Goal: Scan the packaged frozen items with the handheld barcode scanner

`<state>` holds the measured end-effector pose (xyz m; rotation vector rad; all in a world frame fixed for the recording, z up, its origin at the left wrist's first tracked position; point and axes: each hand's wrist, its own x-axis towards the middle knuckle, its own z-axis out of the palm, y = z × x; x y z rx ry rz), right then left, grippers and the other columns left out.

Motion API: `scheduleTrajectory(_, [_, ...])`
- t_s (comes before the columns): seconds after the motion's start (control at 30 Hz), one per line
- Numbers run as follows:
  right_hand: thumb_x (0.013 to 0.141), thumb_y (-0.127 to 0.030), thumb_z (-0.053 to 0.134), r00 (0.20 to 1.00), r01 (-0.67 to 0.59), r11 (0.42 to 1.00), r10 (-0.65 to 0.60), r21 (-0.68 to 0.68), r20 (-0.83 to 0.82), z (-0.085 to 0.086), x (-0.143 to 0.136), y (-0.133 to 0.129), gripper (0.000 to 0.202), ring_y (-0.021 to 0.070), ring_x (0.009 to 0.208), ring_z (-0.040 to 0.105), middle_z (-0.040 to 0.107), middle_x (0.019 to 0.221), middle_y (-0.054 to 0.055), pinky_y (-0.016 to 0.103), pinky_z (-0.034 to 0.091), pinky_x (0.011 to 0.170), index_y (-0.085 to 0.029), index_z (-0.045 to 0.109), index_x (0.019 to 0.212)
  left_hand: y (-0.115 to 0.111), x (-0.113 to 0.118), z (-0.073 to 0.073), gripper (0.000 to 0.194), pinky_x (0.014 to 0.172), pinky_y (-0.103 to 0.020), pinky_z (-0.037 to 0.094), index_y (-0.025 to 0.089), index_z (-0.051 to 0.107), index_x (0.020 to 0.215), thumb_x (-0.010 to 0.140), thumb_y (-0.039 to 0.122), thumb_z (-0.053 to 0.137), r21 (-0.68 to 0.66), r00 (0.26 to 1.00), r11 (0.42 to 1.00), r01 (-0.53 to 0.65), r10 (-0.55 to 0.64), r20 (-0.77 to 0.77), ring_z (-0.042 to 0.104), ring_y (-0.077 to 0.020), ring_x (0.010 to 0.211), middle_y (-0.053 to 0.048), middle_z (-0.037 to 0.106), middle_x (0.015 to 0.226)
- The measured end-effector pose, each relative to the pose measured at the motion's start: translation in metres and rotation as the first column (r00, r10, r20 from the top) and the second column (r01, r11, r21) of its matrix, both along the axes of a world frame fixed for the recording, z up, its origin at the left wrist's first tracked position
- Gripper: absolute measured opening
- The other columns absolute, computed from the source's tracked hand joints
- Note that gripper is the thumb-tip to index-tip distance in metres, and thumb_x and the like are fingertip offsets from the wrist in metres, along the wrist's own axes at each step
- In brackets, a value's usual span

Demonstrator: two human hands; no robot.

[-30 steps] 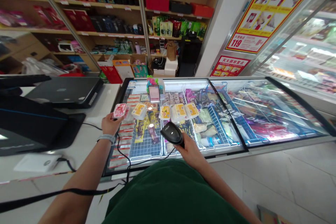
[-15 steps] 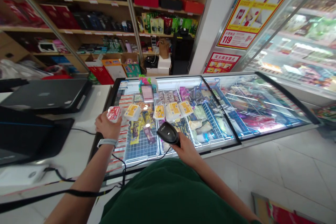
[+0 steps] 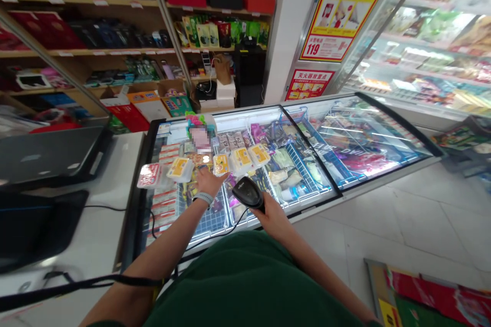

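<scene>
My right hand (image 3: pixel 269 213) is wrapped round the grip of a black barcode scanner (image 3: pixel 246 191), its head pointing left and up over the glass. My left hand (image 3: pixel 209 182) holds nothing; its fingers are spread just below a clear pack with a yellow label (image 3: pixel 221 164). Whether a fingertip touches the pack I cannot tell. Two more yellow-labelled packs (image 3: pixel 241 157) lie to the right of it, and another yellow-labelled pack (image 3: pixel 180 168) lies to its left. At the far left sits a clear pack with a red label (image 3: pixel 149 175). All rest on the chest freezer's glass top (image 3: pixel 163 209).
A small item with colourful trim (image 3: pixel 200 135) stands at the glass's back edge, partly blurred. Left is a white counter (image 3: pixel 111 209) with a dark laptop-like device (image 3: pixel 57 156). The scanner's cable (image 3: pixel 220 233) trails across the freezer front. Stocked shelves (image 3: pixel 107 2) stand behind.
My left hand has let go of the red-labelled pack at the left and moved right to the yellow-labelled packs. My right hand still holds the scanner. The camera view has shifted.
</scene>
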<state>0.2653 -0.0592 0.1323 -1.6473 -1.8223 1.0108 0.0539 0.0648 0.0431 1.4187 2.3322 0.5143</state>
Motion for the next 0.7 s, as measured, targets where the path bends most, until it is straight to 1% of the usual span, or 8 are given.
scheduleTrajectory(0.07, [0.085, -0.019, 0.061, 1.0, 0.02, 1.0, -0.02, -0.008, -0.006, 0.0, 0.003, -0.002, 0.018, 0.023, 0.093, 0.06, 0.062, 0.1, 0.01, 0.033, 0.044, 0.078, -0.016, 0.052, 0.101, 0.005, 0.008, -0.005, 0.095, 0.096, -0.056, 0.037, 0.008, 0.042, 0.126, 0.059, 0.068, 0.073, -0.001, 0.999, 1.0, -0.023, 0.023, -0.032, 0.045, -0.0439, 0.123, -0.027, 0.05, 0.129])
scheduleTrajectory(0.17, [0.085, -0.019, 0.061, 0.999, 0.04, 0.999, -0.04, -0.021, -0.009, 0.001, 0.005, -0.004, 0.017, 0.0229, 0.091, 0.06, 0.062, 0.099, 0.01, 0.033, 0.044, 0.078, -0.016, 0.052, 0.1, 0.009, 0.018, -0.011, 0.091, 0.094, -0.055, 0.039, 0.009, 0.043, 0.124, 0.06, 0.066, 0.073, 0.001, 0.997, 0.999, -0.04, 0.04, -0.066, 0.047, -0.0423, 0.122, -0.025, 0.051, 0.127])
scheduleTrajectory(0.3, [0.085, -0.018, 0.061, 0.999, 0.037, 0.999, -0.037, -0.016, 0.003, 0.001, 0.004, -0.003, 0.018, 0.0228, 0.091, 0.06, 0.062, 0.098, 0.01, 0.032, 0.044, 0.077, -0.016, 0.053, 0.1, 0.011, 0.022, -0.016, 0.083, 0.094, -0.053, 0.04, 0.01, 0.045, 0.123, 0.064, 0.061, 0.073, 0.019, 0.994, 0.998, -0.053, 0.055, -0.09, 0.05, -0.0399, 0.119, -0.024, 0.054, 0.126])
scheduleTrajectory(0.53, [0.086, -0.019, 0.061, 1.0, 0.008, 1.0, -0.008, -0.011, 0.01, 0.001, 0.0, 0.001, 0.017, 0.0224, 0.093, 0.06, 0.062, 0.1, 0.009, 0.032, 0.044, 0.079, -0.017, 0.052, 0.1, 0.009, 0.01, -0.018, 0.076, 0.095, -0.056, 0.038, 0.011, 0.05, 0.12, 0.065, 0.061, 0.07, 0.031, 0.997, 0.999, -0.037, 0.039, -0.072, 0.05, -0.0401, 0.119, -0.023, 0.056, 0.125])
scheduleTrajectory(0.7, [0.085, -0.018, 0.062, 1.0, -0.004, 1.0, 0.004, -0.015, -0.001, 0.002, -0.004, 0.002, 0.017, 0.0226, 0.095, 0.06, 0.063, 0.1, 0.009, 0.032, 0.045, 0.08, -0.018, 0.053, 0.1, 0.001, -0.007, -0.01, 0.067, 0.096, -0.053, 0.038, 0.014, 0.055, 0.116, 0.067, 0.057, 0.069, 0.036, 1.0, 0.999, -0.006, 0.007, -0.018, 0.05, -0.039, 0.119, -0.02, 0.058, 0.123])
